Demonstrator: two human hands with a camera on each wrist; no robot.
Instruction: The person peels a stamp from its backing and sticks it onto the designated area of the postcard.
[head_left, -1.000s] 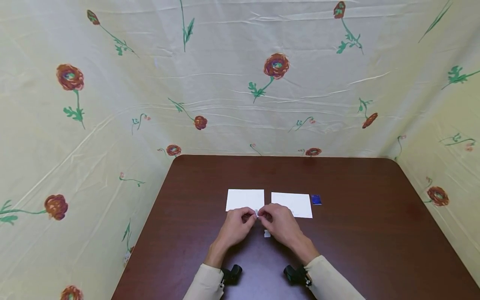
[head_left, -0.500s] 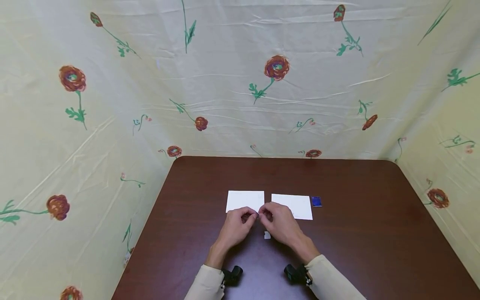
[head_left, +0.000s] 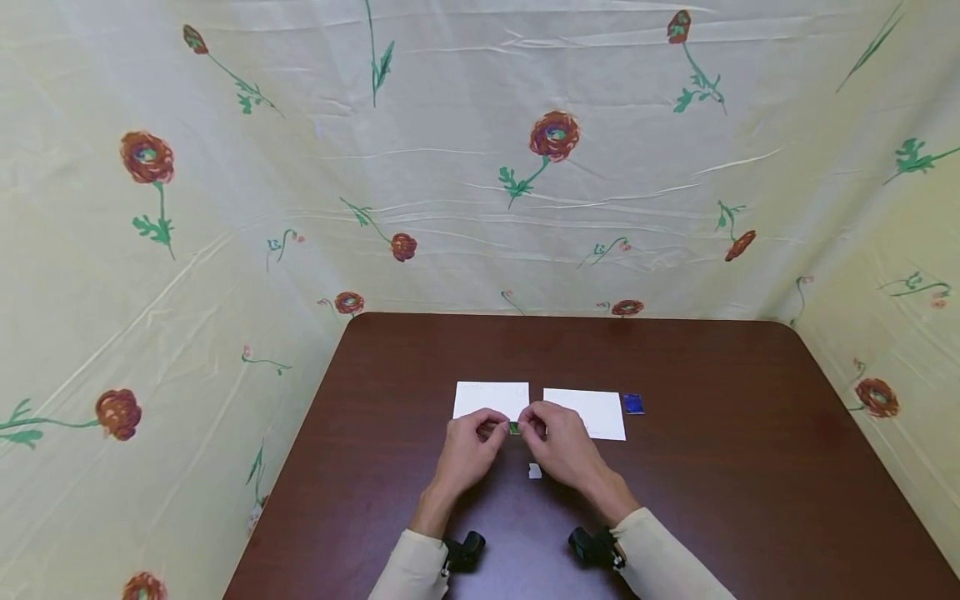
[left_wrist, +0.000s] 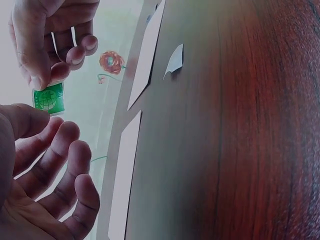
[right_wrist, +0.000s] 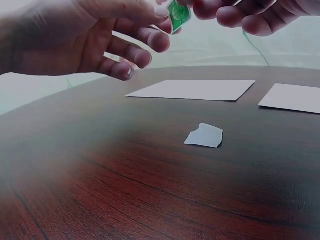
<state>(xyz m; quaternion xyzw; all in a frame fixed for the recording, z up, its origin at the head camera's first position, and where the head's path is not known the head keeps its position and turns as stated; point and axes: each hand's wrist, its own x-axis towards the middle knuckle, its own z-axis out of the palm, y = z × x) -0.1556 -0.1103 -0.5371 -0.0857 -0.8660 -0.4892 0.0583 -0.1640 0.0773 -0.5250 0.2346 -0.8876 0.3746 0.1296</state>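
A small green stamp with a pale globe-like print is held up between both hands, above the table. In the left wrist view the left hand pinches the lower edge of the stamp with its thumb, its other fingers loosely curled. The right hand grips the opposite edge between thumb and forefinger. Part of the stamp also shows at the top of the right wrist view. Just behind the hands lie two white rectangular cards or envelopes, a left one and a right one.
A torn white paper scrap lies on the brown table, nearer the person than the hands. A small dark-blue square lies beside the right card. Flowered cloth hangs around the table's far and side edges.
A pale face of the small piece showed between the fingertips, then only a dark sliver. Now its green face shows, and the fingertips stand slightly farther apart.
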